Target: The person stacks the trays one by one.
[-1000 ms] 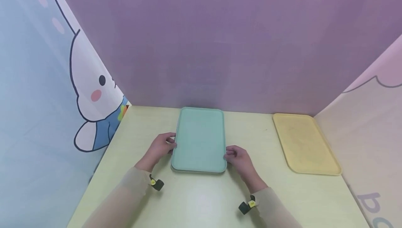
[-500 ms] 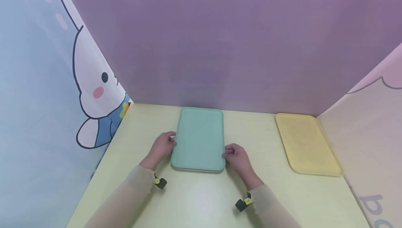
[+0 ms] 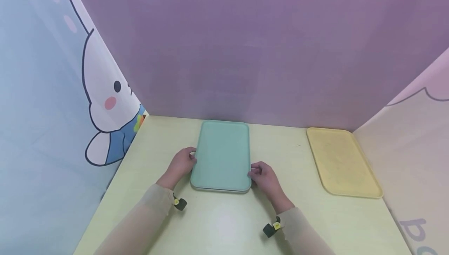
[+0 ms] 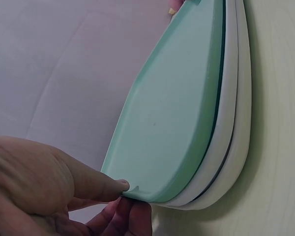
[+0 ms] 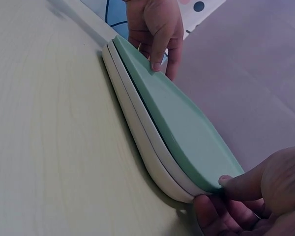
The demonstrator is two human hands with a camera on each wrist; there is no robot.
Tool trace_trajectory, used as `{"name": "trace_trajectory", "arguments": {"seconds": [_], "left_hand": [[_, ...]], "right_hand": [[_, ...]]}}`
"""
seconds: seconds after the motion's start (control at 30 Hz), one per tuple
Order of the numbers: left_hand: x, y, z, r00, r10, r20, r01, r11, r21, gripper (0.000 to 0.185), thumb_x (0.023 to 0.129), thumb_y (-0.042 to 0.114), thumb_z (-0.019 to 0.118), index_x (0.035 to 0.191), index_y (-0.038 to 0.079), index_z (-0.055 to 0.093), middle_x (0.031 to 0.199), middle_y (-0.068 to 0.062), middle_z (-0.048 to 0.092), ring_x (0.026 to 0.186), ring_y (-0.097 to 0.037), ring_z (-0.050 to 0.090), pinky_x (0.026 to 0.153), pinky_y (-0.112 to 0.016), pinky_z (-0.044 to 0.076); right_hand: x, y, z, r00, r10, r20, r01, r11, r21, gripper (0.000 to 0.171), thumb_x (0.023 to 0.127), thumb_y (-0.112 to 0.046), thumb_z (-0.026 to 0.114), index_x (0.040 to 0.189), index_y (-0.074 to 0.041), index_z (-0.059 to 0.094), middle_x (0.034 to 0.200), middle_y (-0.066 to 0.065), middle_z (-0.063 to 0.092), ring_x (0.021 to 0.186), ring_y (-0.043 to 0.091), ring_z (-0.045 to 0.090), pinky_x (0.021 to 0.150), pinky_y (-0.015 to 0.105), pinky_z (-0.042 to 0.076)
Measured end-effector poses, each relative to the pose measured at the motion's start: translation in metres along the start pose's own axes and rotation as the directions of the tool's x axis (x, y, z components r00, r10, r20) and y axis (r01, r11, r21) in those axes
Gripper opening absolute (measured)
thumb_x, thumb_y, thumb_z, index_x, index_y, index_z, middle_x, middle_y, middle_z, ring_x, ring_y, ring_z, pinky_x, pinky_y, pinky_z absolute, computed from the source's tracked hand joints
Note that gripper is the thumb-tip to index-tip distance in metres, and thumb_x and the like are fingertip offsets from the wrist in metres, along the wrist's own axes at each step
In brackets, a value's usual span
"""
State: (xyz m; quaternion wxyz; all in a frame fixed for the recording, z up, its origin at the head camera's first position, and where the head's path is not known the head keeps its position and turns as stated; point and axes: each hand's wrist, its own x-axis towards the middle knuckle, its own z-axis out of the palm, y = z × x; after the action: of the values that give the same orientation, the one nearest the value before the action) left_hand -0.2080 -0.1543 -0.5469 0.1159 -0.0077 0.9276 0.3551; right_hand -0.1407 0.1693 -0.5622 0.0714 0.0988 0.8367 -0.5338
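A light green rectangular tray lies on top of a stack in the middle of the table. Below it, two pale trays show their rounded rims in the wrist views. My left hand pinches the green tray's left rim, thumb on top and fingers curled beneath, as the left wrist view shows. On the opposite long side my right hand pinches the right rim, its thumb over the edge. In the right wrist view the green tray sits directly over the pale ones, with a thin dark gap between.
A yellow tray lies flat at the right side of the pale table. Behind the stack rises a purple backdrop. Printed cloth panels stand at the left and right.
The green tray has shifted slightly, and more of the pale rim below shows at its near edge. Both hands keep hold of it. The head view has tilted a little.
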Motion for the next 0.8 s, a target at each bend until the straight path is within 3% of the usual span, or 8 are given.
{"name": "trace_trajectory", "arguments": {"seconds": [0.27,0.43,0.5,0.57,0.67,0.73,0.8], "left_hand": [[-0.003,-0.006,0.0,1.0,-0.015,0.004,0.015,1.0,0.012,0.051,0.106,0.01,0.062,0.155,0.0,0.055,0.122,-0.019,0.073,0.105,-0.03,0.072,0.095,-0.05,0.063],[-0.004,0.005,-0.005,0.999,-0.016,0.04,0.013,0.996,0.088,0.053,0.11,0.012,0.052,0.16,-0.003,0.046,0.148,-0.027,0.064,0.136,-0.044,0.064,0.115,-0.059,0.054],[-0.01,0.021,-0.005,1.0,0.003,0.014,-0.005,0.985,0.17,0.057,0.111,0.017,0.052,0.162,-0.006,0.04,0.151,-0.032,0.059,0.136,-0.048,0.061,0.114,-0.062,0.054],[-0.021,0.048,-0.006,0.998,0.053,-0.021,-0.047,0.971,0.233,0.061,0.112,0.023,0.055,0.161,-0.008,0.038,0.144,-0.035,0.06,0.126,-0.05,0.065,0.107,-0.061,0.058],[-0.043,0.099,0.001,0.981,0.186,-0.061,-0.161,0.944,0.288,0.064,0.111,0.034,0.061,0.158,-0.007,0.044,0.136,-0.033,0.064,0.117,-0.047,0.069,0.099,-0.059,0.061],[-0.053,0.134,0.012,0.958,0.283,-0.033,-0.263,0.922,0.283,0.06,0.111,0.037,0.062,0.153,-0.004,0.051,0.133,-0.029,0.067,0.117,-0.043,0.07,0.099,-0.056,0.061],[-0.057,0.165,0.031,0.936,0.351,0.014,-0.341,0.898,0.278,0.055,0.11,0.039,0.063,0.147,0.0,0.057,0.128,-0.022,0.07,0.116,-0.037,0.07,0.097,-0.05,0.062]], "right_hand": [[-0.001,0.005,0.006,1.0,-0.017,0.014,0.017,1.0,-0.001,0.027,0.1,-0.007,0.073,0.125,0.002,0.069,0.104,0.015,0.073,0.086,0.022,0.069,0.073,0.031,0.061],[0.001,0.011,-0.008,0.997,-0.027,0.074,0.022,0.998,0.065,0.027,0.106,-0.018,0.07,0.128,-0.002,0.072,0.106,0.014,0.074,0.089,0.021,0.07,0.074,0.032,0.062],[0.0,0.017,-0.027,0.995,-0.02,0.098,0.009,0.994,0.113,0.03,0.11,-0.022,0.066,0.131,-0.002,0.071,0.108,0.014,0.074,0.092,0.022,0.071,0.076,0.032,0.063],[0.0,0.027,-0.055,0.997,-0.016,0.079,0.003,0.987,0.158,0.033,0.112,-0.023,0.063,0.134,0.0,0.069,0.11,0.014,0.074,0.093,0.02,0.071,0.078,0.031,0.064],[-0.003,0.051,-0.108,0.997,-0.013,-0.077,0.018,0.998,0.054,0.035,0.113,-0.024,0.06,0.137,0.001,0.067,0.117,0.014,0.073,0.094,0.009,0.067,0.08,0.024,0.059],[-0.003,0.073,-0.15,0.97,-0.021,-0.243,0.004,0.997,-0.071,0.036,0.114,-0.025,0.058,0.138,0.0,0.066,0.122,0.016,0.071,0.091,0.0,0.06,0.077,0.019,0.053],[-0.005,0.092,-0.194,0.91,-0.041,-0.413,-0.042,0.981,-0.191,0.036,0.112,-0.023,0.056,0.138,0.0,0.065,0.125,0.021,0.069,0.092,0.002,0.057,0.078,0.022,0.048]]}}
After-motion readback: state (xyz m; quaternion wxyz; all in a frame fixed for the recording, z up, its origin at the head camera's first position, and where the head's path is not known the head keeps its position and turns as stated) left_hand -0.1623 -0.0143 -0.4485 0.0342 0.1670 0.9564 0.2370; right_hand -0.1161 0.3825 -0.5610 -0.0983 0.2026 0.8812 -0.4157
